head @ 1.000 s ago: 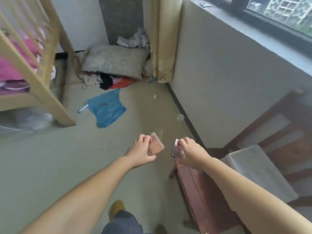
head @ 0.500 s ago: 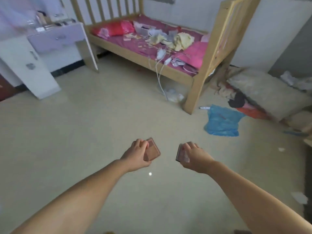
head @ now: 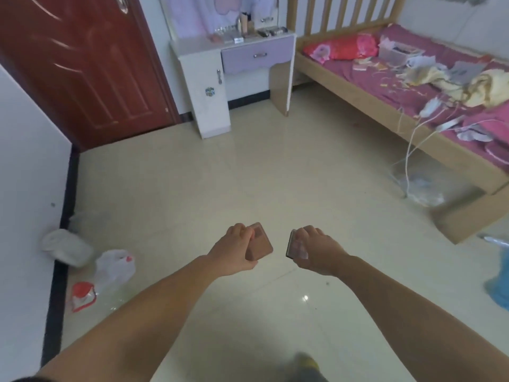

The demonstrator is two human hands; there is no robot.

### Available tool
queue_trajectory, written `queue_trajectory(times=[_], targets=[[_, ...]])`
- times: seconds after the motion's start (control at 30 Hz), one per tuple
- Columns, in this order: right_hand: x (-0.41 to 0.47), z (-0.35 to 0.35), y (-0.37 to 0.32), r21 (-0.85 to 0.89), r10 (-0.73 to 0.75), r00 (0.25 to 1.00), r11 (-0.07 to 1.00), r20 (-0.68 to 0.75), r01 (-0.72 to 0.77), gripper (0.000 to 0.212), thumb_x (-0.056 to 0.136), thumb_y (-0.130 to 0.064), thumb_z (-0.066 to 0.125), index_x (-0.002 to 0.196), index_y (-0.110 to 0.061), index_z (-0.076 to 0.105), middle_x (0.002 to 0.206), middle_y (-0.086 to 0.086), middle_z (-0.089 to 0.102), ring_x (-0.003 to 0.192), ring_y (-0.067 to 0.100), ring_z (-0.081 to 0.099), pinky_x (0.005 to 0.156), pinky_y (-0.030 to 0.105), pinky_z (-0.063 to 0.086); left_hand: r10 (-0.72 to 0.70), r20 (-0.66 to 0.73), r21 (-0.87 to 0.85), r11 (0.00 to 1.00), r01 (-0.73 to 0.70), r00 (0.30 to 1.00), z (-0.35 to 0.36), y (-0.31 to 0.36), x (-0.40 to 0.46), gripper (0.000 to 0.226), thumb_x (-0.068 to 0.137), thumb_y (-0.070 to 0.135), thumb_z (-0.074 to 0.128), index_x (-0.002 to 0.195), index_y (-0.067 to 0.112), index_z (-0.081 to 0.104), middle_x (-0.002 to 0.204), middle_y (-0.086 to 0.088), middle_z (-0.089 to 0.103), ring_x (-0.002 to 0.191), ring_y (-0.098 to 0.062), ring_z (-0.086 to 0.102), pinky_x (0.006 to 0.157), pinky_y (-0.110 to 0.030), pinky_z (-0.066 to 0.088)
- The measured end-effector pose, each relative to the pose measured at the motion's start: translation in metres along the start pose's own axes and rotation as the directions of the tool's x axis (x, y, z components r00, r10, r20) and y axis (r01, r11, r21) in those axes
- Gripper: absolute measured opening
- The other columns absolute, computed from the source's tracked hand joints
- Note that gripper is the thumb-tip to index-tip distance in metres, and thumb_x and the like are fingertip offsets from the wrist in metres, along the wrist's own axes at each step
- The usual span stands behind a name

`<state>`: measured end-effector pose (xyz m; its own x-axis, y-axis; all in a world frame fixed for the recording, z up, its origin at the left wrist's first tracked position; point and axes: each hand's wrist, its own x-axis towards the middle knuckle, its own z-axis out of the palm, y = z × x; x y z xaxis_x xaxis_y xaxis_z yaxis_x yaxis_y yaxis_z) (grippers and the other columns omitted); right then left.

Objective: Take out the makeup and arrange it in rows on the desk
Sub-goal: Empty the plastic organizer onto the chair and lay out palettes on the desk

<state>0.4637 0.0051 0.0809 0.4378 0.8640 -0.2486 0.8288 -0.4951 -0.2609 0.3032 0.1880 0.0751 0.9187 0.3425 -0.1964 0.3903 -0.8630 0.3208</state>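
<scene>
Head view, the only one I have: my left hand [head: 234, 250] grips a brown compact [head: 260, 244], my right hand [head: 316, 250] pinches a darker palette [head: 296, 245], both carried over bare floor [head: 220, 183], well apart from the tabletop [head: 192, 46]. Both holds look shallow to me; a slip would crack the makeup on tile.

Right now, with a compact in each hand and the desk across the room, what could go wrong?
The left hand holds the flat pink-brown compact by one edge; it might slip onto the tiled floor. The white desk with a lilac drawer already carries items, so rows may get cramped. The white cables trailing off the bed could snag a foot.
</scene>
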Motion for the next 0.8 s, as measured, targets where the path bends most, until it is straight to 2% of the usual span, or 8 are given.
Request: queue_trajectory(times=[0.17,0.37,0.53,0.8], targets=[[0.106,-0.015,-0.008,-0.035,-0.099,0.995,0.994,0.027,0.100,0.056,0.080,-0.039,0.060,0.127,-0.018,0.039,0.128,0.004,0.043,0.116,0.025,0.044,0.092,0.034,0.042,-0.074,-0.041,-0.022,0.997,0.073,0.996,-0.020,-0.056,0.060,0.054,0.073,0.035,0.067,0.115,0.016,0.041,0.120,-0.004,0.040,0.111,-0.021,0.040,0.082,-0.032,0.045],[0.246,-0.059,0.021,-0.051,-0.195,0.980,0.979,0.041,0.197,0.055,0.080,-0.036,0.060,0.127,-0.017,0.039,0.129,0.004,0.043,0.115,0.025,0.044,0.088,0.034,0.041,-0.184,-0.139,-0.108,0.979,0.170,0.973,-0.060,-0.107,0.174,0.056,0.072,0.035,0.068,0.117,0.016,0.040,0.118,-0.003,0.041,0.108,-0.021,0.041,0.081,-0.028,0.042],[0.353,-0.103,0.041,-0.067,-0.244,0.966,0.966,0.086,0.250,0.055,0.082,-0.037,0.060,0.129,-0.017,0.039,0.129,0.004,0.043,0.116,0.025,0.043,0.089,0.034,0.042,-0.285,-0.160,-0.166,0.952,0.259,0.945,-0.102,-0.148,0.261,0.057,0.073,0.037,0.070,0.117,0.017,0.040,0.117,-0.003,0.041,0.108,-0.022,0.042,0.087,-0.032,0.045],[0.542,-0.155,0.048,-0.120,-0.298,0.947,0.942,0.120,0.312,0.052,0.083,-0.036,0.059,0.127,-0.016,0.039,0.129,0.005,0.043,0.116,0.025,0.043,0.089,0.033,0.042,-0.329,-0.174,-0.209,0.934,0.291,0.928,-0.155,-0.251,0.396,0.058,0.073,0.037,0.069,0.119,0.022,0.037,0.117,-0.001,0.040,0.106,-0.018,0.041,0.085,-0.029,0.044]])
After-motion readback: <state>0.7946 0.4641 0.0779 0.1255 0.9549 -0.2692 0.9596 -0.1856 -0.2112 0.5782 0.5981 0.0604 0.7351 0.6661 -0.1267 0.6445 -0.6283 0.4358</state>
